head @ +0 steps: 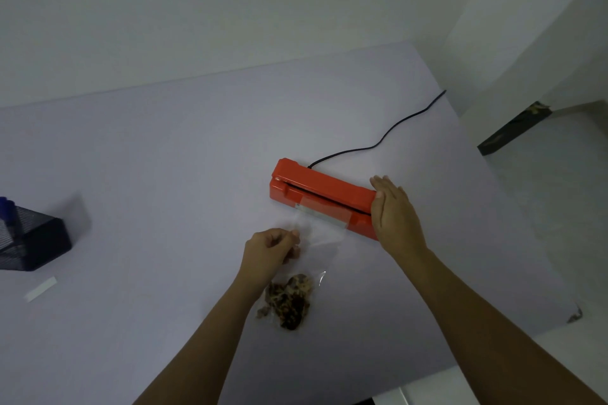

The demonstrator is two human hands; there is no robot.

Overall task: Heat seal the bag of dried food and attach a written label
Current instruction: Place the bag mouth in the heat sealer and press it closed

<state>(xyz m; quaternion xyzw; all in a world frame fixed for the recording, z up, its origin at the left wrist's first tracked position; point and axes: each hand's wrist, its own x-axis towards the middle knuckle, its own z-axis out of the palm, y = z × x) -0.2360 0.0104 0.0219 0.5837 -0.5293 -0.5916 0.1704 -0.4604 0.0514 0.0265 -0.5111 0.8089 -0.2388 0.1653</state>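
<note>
Pale walls close in behind a wide lilac table [164, 158], and the light is dim and flat. On the right half of the table sits an orange sealer [316, 194], lying at a slant, with a black cord [378, 143] running from its far end toward the table's far right edge.

A clear bag [316, 240] lies in front of the sealer. Its open top is tucked between the sealer's arm and base, where a pale strip shows through the plastic. The rest of the bag stretches back toward the person, and the dried food [289, 301], a brown crumbly clump, is bunched at the bottom end, resting on the table between the two forearms.

The right hand [393, 210] lies flat, fingers straight and together, palm pressed on the near end of the sealer's arm; it grips nothing. The left hand [271, 248] is loosely curled, thumb and fingertips pinching the left edge of the bag about midway along, just short of the sealer.

Well off to the left stands a black mesh holder [31, 237] with a blue pen [8, 207] sticking out. Near it, closer to the table's front, lies a small white label [41, 289], flat and well apart from the bag.
</note>
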